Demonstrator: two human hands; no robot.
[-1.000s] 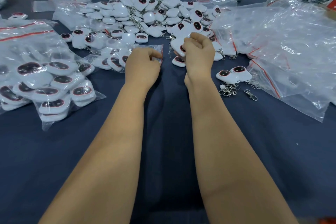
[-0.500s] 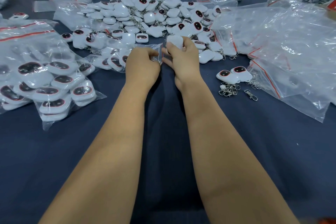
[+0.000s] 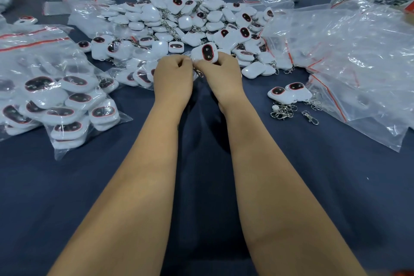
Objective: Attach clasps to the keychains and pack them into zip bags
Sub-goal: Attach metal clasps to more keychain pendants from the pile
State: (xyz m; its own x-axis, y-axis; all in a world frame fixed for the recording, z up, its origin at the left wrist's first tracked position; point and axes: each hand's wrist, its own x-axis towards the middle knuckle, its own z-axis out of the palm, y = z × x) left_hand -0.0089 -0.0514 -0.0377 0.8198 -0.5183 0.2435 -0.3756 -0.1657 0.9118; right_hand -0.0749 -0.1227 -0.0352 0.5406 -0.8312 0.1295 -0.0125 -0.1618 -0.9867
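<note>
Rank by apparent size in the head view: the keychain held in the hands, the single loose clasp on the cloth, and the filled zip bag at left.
1. Filled zip bag, clearly largest.
2. Held keychain.
3. Loose clasp, smallest, though it lies nearer the camera than the keychain.

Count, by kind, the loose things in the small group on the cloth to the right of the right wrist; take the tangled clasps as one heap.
white keychains: 2
heap of clasps: 1
single clasp: 1
Total: 4

Two bare forearms; no sleeves; left hand [image 3: 173,76], right hand [image 3: 221,78] ungloved.
</note>
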